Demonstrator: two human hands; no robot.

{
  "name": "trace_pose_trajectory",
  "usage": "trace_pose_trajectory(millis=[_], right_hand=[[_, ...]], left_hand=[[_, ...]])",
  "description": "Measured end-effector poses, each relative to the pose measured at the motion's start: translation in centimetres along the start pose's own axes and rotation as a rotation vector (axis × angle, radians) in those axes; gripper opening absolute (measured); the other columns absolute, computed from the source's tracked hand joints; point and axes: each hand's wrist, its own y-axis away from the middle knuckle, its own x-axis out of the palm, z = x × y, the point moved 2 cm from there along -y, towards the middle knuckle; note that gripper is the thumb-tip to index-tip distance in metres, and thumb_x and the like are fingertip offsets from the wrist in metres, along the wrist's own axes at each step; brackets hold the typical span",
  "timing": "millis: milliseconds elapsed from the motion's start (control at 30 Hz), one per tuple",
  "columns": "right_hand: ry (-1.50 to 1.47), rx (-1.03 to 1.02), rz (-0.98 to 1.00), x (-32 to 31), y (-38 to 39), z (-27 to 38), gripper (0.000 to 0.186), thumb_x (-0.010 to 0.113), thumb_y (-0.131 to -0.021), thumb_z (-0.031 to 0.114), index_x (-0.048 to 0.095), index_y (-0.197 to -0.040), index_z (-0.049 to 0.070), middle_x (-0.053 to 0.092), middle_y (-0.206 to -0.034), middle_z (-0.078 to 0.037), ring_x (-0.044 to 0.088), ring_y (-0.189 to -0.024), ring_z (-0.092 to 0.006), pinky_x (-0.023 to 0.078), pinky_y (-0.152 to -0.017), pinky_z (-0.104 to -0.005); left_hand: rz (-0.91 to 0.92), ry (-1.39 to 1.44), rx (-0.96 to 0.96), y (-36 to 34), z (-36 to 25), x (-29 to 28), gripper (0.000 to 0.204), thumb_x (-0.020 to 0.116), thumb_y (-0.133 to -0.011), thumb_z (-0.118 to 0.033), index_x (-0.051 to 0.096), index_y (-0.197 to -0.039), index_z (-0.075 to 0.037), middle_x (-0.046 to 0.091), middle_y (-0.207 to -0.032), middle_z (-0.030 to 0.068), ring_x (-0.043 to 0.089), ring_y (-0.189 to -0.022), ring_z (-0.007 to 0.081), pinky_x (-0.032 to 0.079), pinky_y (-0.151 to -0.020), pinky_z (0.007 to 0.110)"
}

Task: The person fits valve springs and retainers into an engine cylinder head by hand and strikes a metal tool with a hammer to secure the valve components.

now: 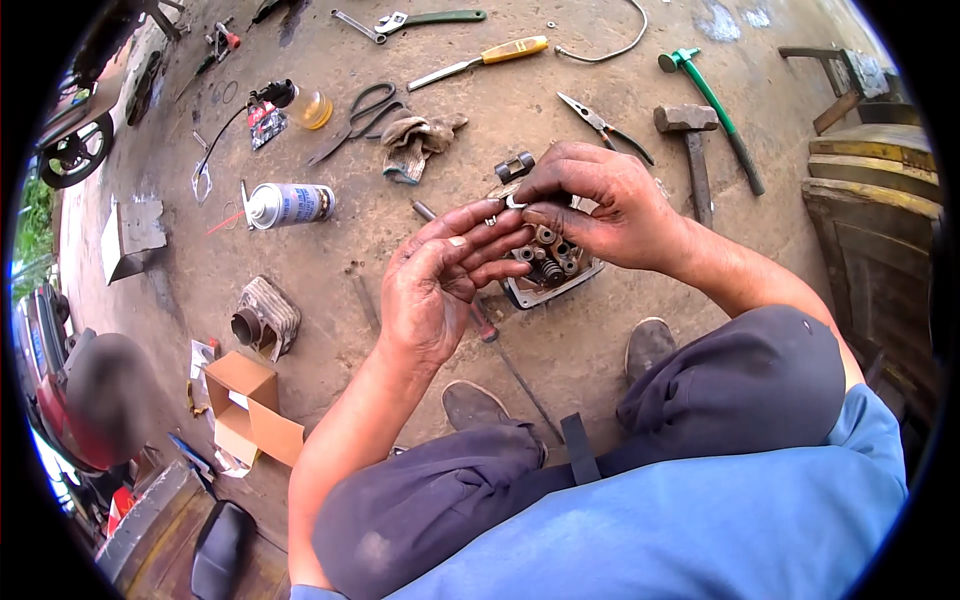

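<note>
Palm up with its fingers stretched out, my left hand (433,275) lies beside the right fingertips; a tiny bright bit shows at its fingers. My right hand (600,205) pinches a small shiny metal part (515,201), its exact kind too small to tell. Below both hands an engine cylinder head (548,268) with springs and valve gear sits on the floor, partly hidden by the fingers. Just beyond the right fingertips lies a dark cylindrical metal part (515,166). A screwdriver (487,327) lies under my left hand, its shaft pointing toward my feet.
A finned cylinder (268,318), an open cardboard box (255,400) and a spray can (290,205) stand left. Beyond are a work glove (415,145), scissors (365,120), a chisel (480,62), pliers (605,127) and hammers (690,135). Wooden furniture (870,210) borders the right.
</note>
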Motion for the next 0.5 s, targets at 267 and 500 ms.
trace_pose_trajectory(millis=[267, 500], right_hand=[[0.239, -0.296, -0.031, 0.9, -0.3, 2.0, 0.028, 0.083, -0.085, 0.009, 0.075, -0.112, 0.008, 0.069, -0.1, -0.011, 0.069, -0.086, -0.0297, 0.056, -0.071, -0.0386], [0.251, -0.267, -0.028, 1.3, 0.0, 2.0, 0.02, 0.08, -0.086, 0.008, 0.074, -0.105, 0.006, 0.069, -0.098, -0.011, 0.069, -0.086, -0.0319, 0.057, -0.073, -0.0398]], left_hand=[[0.037, -0.025, 0.05, 0.9, 0.2, 0.6, 0.052, 0.04, -0.099, -0.005, 0.047, -0.147, 0.014, 0.06, -0.143, 0.0276, 0.063, -0.13, 0.0373, 0.054, -0.109, 0.048], [0.037, -0.228, 0.144, 1.5, 0.6, 1.7, 0.054, 0.048, -0.101, -0.006, 0.042, -0.153, 0.011, 0.056, -0.149, 0.0239, 0.059, -0.136, 0.0329, 0.051, -0.113, 0.048]])
